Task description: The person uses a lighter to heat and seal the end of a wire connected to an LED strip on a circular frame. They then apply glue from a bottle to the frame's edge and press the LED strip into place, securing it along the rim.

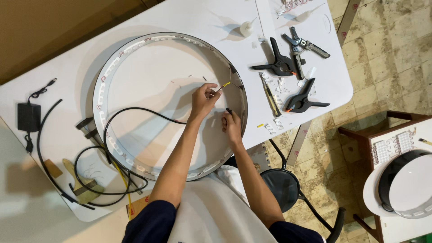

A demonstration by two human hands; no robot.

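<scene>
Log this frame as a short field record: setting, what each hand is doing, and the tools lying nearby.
Setting: white table seen from above, tiled floor to the right
Main item: large round frame with light strip inside its rim
Left hand: pinching a yellow wire near the frame's inner wall
Right hand: holding a small dark piece at the rim, kind unclear
Cable: black cable looping across the frame
Tools: two black spring clamps, pliers, glue bottle
Left edge: power adapter

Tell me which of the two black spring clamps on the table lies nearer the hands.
The lower clamp, lying beside the ring's right edge and below the multi-tool. The upper clamp lies farther up the table from the right hand.
</scene>
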